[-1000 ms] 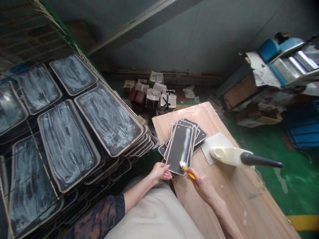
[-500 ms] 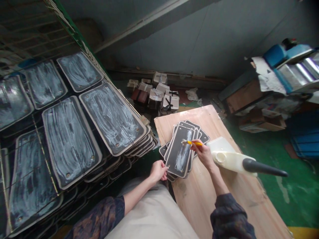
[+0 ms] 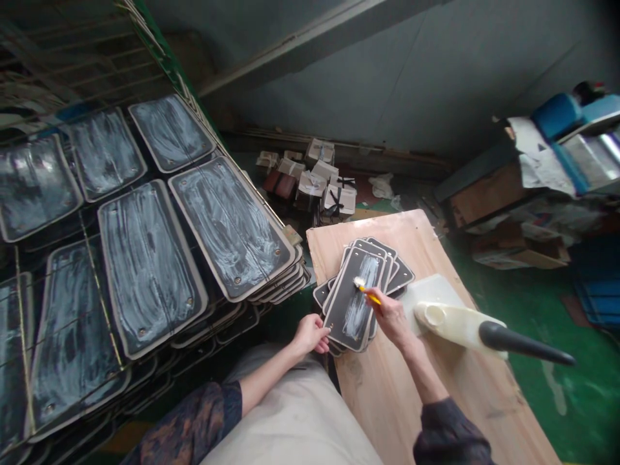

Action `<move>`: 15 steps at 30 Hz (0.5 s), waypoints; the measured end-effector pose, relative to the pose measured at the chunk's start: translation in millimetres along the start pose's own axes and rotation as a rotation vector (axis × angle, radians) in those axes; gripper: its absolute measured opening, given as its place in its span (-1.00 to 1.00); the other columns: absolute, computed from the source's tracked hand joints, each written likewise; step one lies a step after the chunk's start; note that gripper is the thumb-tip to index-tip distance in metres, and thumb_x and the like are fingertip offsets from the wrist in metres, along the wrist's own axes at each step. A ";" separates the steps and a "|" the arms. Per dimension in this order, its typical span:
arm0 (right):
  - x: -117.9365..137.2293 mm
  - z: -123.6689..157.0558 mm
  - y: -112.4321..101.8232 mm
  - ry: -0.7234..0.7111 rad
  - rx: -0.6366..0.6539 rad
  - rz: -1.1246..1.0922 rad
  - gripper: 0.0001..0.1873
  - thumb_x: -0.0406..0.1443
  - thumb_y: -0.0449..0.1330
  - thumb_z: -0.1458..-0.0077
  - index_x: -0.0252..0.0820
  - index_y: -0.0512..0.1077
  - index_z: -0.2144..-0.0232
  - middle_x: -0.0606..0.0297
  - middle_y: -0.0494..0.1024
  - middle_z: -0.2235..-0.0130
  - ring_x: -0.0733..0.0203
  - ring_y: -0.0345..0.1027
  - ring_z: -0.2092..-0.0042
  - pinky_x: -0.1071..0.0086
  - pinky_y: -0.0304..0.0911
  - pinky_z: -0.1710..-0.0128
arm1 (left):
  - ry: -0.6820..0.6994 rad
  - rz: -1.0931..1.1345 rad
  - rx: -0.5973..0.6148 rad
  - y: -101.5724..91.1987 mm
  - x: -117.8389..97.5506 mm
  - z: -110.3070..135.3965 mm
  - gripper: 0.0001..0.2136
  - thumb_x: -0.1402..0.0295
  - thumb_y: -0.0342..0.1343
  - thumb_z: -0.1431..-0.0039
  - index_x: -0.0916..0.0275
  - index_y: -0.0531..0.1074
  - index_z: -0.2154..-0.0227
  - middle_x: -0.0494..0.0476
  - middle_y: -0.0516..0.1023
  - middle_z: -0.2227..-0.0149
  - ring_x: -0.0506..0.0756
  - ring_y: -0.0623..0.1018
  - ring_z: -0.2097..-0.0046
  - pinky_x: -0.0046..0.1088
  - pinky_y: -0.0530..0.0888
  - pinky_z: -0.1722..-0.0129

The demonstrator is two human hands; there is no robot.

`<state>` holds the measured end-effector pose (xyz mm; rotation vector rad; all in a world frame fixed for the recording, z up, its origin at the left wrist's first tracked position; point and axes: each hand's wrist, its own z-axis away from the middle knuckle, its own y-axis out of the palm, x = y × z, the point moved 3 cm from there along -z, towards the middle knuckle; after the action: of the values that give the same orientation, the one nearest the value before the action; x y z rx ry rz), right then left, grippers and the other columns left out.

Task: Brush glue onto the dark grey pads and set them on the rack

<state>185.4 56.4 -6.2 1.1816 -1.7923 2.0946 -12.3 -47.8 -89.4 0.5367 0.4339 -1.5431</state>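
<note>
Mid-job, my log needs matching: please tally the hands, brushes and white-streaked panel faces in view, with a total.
Hands: 2, left hand and right hand
Yellow brush: 1
Streaked panels on the wire rack: 7, counting those cut by the picture's left edge
Streaked top panel on the wooden table: 1
Total: 11

My pale wooden worktop (image 3: 382, 394) carried a skewed pile of black, rounded-corner rectangular panels (image 3: 345, 303) with pale rims; just to the right of the pile I had a cream plastic container (image 3: 458, 327) with a long black spout.
</note>
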 end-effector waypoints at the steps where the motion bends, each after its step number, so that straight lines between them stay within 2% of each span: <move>1: 7.5 9.2 0.1 0.019 0.073 -0.072 -0.78 -0.20 -0.03 -0.31 -0.11 0.36 0.14 0.29 0.53 0.34 0.18 0.44 0.39 0.42 0.28 0.38 | 0.000 0.009 0.006 -0.3 -0.3 -0.1 -0.81 0.44 0.13 -0.16 0.26 0.18 0.43 0.03 0.48 0.65 0.03 0.52 0.64 -0.62 0.40 0.69; 3: 17.2 18.4 -2.3 0.072 0.187 -0.215 -0.76 -0.17 -0.04 -0.31 -0.12 0.36 0.15 0.32 0.51 0.42 0.18 0.44 0.41 0.42 0.30 0.39 | 0.002 0.022 0.018 -0.5 -0.9 -0.5 -0.80 0.43 0.15 -0.15 0.27 0.19 0.43 0.03 0.48 0.65 0.02 0.52 0.65 -0.62 0.40 0.69; 4: 18.2 16.8 -4.9 0.100 0.204 -0.273 -0.75 -0.15 -0.04 -0.31 -0.11 0.35 0.15 0.33 0.50 0.44 0.17 0.44 0.42 0.41 0.31 0.40 | 0.004 0.026 0.023 -0.5 -1.3 -0.7 -0.80 0.42 0.15 -0.15 0.27 0.19 0.44 0.03 0.48 0.65 0.02 0.51 0.66 -0.63 0.40 0.70; 5: 16.3 11.1 -8.0 0.123 0.185 -0.314 -0.74 -0.13 -0.03 -0.31 -0.11 0.35 0.15 0.32 0.50 0.44 0.16 0.45 0.41 0.39 0.33 0.40 | 0.006 0.029 0.026 -0.3 -1.7 -0.9 -0.80 0.42 0.16 -0.14 0.27 0.20 0.44 0.03 0.48 0.64 0.02 0.51 0.66 -0.62 0.39 0.70; 7: 5.1 -10.5 -14.4 0.140 0.063 -0.332 -0.72 -0.10 -0.02 -0.30 -0.10 0.35 0.13 0.29 0.51 0.41 0.12 0.46 0.38 0.35 0.34 0.37 | 0.010 0.032 0.029 0.3 -2.8 -0.7 -0.79 0.40 0.17 -0.14 0.28 0.20 0.44 0.04 0.48 0.64 0.02 0.51 0.66 -0.62 0.39 0.70; 9: -10.2 -37.9 -17.9 0.107 -0.077 -0.260 -0.71 -0.10 -0.02 -0.29 -0.10 0.37 0.12 0.27 0.51 0.37 0.11 0.45 0.35 0.33 0.33 0.33 | 0.012 0.032 0.027 0.9 -4.0 -0.1 -0.78 0.37 0.18 -0.13 0.28 0.21 0.43 0.05 0.49 0.64 0.03 0.52 0.65 -0.61 0.40 0.69; 11: -23.1 -62.0 -16.0 0.055 -0.159 -0.145 -0.72 -0.13 -0.03 -0.30 -0.11 0.38 0.12 0.26 0.51 0.36 0.12 0.44 0.34 0.34 0.30 0.32 | 0.013 0.031 0.027 1.4 -5.1 0.8 -0.78 0.37 0.18 -0.13 0.28 0.21 0.43 0.06 0.49 0.63 0.03 0.52 0.64 -0.61 0.41 0.68; 13: -29.4 -76.0 -9.9 0.009 -0.183 -0.052 -0.73 -0.16 -0.05 -0.30 -0.12 0.39 0.13 0.26 0.51 0.35 0.13 0.43 0.33 0.36 0.27 0.32 | 0.015 0.033 0.027 1.7 -5.8 1.5 -0.80 0.40 0.16 -0.14 0.29 0.21 0.43 0.07 0.49 0.63 0.03 0.52 0.64 -0.59 0.42 0.68; 15: -27.8 -76.9 -1.8 -0.024 -0.157 -0.013 -0.74 -0.19 -0.05 -0.31 -0.13 0.39 0.14 0.25 0.52 0.34 0.13 0.44 0.33 0.38 0.25 0.33 | 0.017 0.037 0.029 1.9 -5.7 1.6 -0.82 0.43 0.13 -0.16 0.30 0.21 0.43 0.07 0.49 0.63 0.03 0.52 0.65 -0.59 0.42 0.68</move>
<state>169.8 135.4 -20.8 1.1788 -1.9139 1.9008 -10.4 -44.1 -84.8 0.5778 0.4130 -1.5120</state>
